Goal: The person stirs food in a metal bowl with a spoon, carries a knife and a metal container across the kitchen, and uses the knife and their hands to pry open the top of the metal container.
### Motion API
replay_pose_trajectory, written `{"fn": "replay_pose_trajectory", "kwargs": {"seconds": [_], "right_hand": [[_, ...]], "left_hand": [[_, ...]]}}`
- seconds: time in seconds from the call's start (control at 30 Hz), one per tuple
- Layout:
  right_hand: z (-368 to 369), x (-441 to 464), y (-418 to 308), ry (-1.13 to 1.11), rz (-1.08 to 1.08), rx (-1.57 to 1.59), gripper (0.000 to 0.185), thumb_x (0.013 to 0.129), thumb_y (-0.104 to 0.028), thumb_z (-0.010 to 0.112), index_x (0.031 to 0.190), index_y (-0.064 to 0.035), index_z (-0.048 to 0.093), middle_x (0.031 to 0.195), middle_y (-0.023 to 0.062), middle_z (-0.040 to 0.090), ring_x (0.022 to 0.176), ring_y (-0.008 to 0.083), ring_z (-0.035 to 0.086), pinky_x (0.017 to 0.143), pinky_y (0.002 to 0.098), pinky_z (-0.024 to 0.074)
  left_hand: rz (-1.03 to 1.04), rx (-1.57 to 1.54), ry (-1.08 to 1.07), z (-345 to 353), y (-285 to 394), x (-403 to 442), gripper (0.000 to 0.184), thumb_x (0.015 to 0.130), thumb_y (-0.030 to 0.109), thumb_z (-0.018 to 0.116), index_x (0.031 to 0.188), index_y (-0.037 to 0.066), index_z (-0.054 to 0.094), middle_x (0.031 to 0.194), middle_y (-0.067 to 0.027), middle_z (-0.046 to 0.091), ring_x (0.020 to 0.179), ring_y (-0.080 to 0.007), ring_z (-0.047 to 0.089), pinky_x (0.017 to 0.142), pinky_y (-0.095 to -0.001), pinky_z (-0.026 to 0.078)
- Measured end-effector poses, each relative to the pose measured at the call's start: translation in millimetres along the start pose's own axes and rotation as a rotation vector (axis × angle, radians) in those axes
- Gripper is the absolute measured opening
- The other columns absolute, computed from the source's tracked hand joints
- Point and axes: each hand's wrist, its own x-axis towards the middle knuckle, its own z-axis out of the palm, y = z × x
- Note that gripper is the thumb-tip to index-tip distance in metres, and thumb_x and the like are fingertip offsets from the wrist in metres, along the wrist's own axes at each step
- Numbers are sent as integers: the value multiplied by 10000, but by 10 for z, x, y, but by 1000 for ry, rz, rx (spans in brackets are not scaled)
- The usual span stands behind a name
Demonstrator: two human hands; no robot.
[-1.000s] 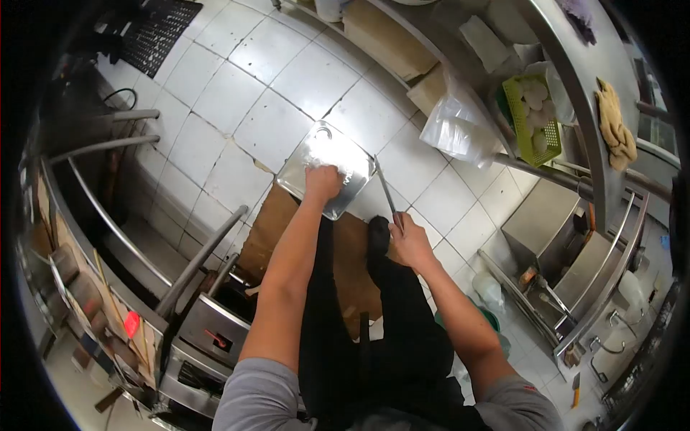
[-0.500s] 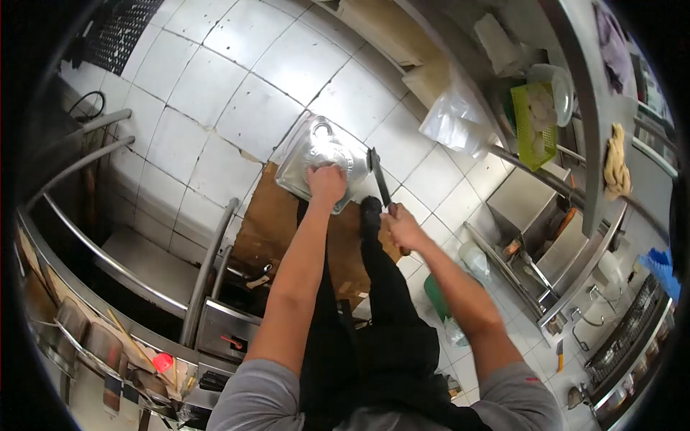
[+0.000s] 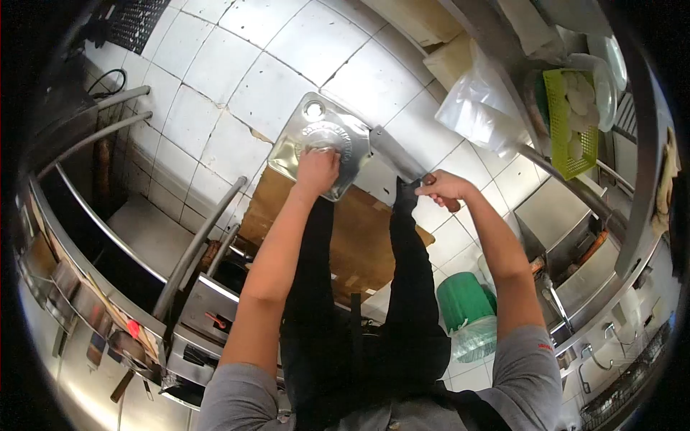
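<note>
A square silver tin can [image 3: 327,133] with embossed lettering and a round cap stands on the floor before me, seen from above. My left hand [image 3: 318,171] is on its top, fingers curled in and closed, seemingly around its handle, which is hidden beneath them. My right hand [image 3: 445,188] is wrapped around the brown wooden handle of a cleaver [image 3: 399,156]. The broad blade slants up and left, its far end right beside the tin's right corner; I cannot tell whether they touch.
Brown cardboard [image 3: 287,223] lies on the tiled floor under my legs. At right are a green bin [image 3: 460,298] with a plastic liner, a yellow-green basket [image 3: 568,158] and a hanging clear plastic bag [image 3: 481,115]. Metal rails [image 3: 205,237] and counters stand at left.
The cleaver has turned from nearly edge-on to showing its broad face. My right hand has moved right and up, away from the tin. My left hand stays on the tin; the whole view has shifted.
</note>
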Motion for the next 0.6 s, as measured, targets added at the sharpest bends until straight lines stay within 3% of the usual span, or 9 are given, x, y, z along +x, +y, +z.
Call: {"fn": "replay_pose_trajectory", "kwargs": {"seconds": [0.23,0.33,0.4,0.53,0.57,0.6], "right_hand": [[291,-154,-87,40,-78,95,450,891,-359,724,655,-77,466,553,-1,472,407,115,437,382,283,406],[547,-228,280,139,-222,182,516,855,-487,725,712,-50,492,561,39,512,420,138,501,415,292,423],[819,-826,381,230,-205,365,493,936,-511,605,754,-62,511,551,25,501,430,140,507,437,289,413],[1204,-1634,1255,499,-176,365,296,977,-326,533,928,-34,524,660,40,525,541,115,500,476,291,414],[1274,-1931,1264,581,-104,302,242,962,-250,564,957,-14,510,669,37,516,536,115,477,498,283,423],[1349,-2123,1326,617,-170,278,219,948,-213,584,975,-8,512,679,41,520,544,120,475,513,281,430]], "left_hand": [[-115,140,164,197,229,-6,429,979,389,486,830,41,688,795,-218,679,779,-414,657,770,-533,489],[-159,169,-119,-152,284,111,467,989,414,463,883,24,698,864,-226,694,830,-413,672,802,-515,516],[-64,221,-205,-142,126,182,467,994,410,450,920,21,699,916,-215,704,872,-397,682,804,-506,529],[121,345,-259,-62,31,373,378,974,355,476,940,59,710,929,-178,717,887,-355,696,789,-494,535],[159,372,-291,-33,-3,291,345,964,334,489,944,73,713,932,-166,721,896,-342,699,786,-488,535],[201,457,-371,-67,51,266,289,948,302,504,965,101,711,948,-135,722,920,-310,697,784,-472,522]]}}
